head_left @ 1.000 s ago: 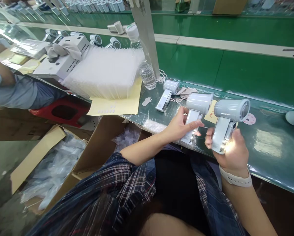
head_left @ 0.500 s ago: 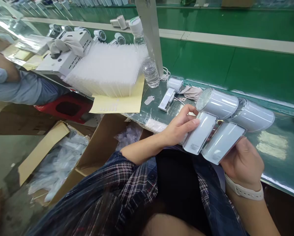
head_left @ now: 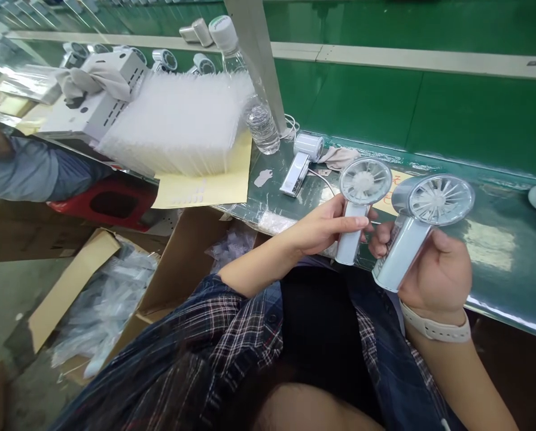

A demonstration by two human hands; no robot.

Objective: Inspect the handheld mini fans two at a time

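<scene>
My left hand [head_left: 324, 226] grips the handle of a small white handheld fan [head_left: 362, 191], its round bladed end facing me. A second white handheld fan [head_left: 425, 215] is held by its handle in my right hand [head_left: 434, 272], also with its blades toward me. Both fans are raised side by side just above the near edge of the green bench [head_left: 496, 257]. A third fan [head_left: 301, 161] lies on the bench beyond my left hand, next to a crumpled cloth [head_left: 340, 157].
A water bottle [head_left: 250, 102] stands by a metal post [head_left: 259, 66]. A stack of clear plastic bags [head_left: 178, 123] lies on yellow paper [head_left: 205, 188]. Open cardboard boxes [head_left: 173, 269] sit on the floor at left. Another person's arm [head_left: 21, 173] is at far left.
Both hands have turned their fans, from side-on with one handle lit, through tilted away, to the bladed ends facing me. The fans stayed gripped throughout.
</scene>
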